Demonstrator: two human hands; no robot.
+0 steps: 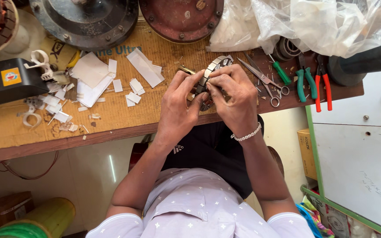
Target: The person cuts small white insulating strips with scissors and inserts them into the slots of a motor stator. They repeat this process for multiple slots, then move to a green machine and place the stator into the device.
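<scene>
While we look down from above, a black box (6,81) with coloured stickers lies at the far left of the wooden bench (18,128), and white plastic clips (40,61) sit just beside it. Next to these, cut slips of white paper (91,77) are scattered over the brown cardboard sheet (168,53) that covers the bench top, with smaller scraps lying near its front edge. Above them, at the back of the bench, stand a dark round metal cover (84,20) and a reddish round one (181,17).

At the middle, our left hand (177,108) grips the near side of a metal ring (212,70) with a slotted rim, thumb and fingers closed on it. Our right hand (234,94) presses against the same ring from the other side, fingertips pinched together at its rim, a silver bracelet (246,134) on that wrist. We hold the ring on edge just over the front edge of the bench, and both hands touch it and each other.

To the right lie scissors (265,77), a green-handled screwdriver (281,72), green-handled pliers (307,81) and red-handled pliers (323,90), all close together. A crumpled clear plastic bag (314,22) lies behind them. Farthest right stands a white cabinet (362,145) with a green edge.
</scene>
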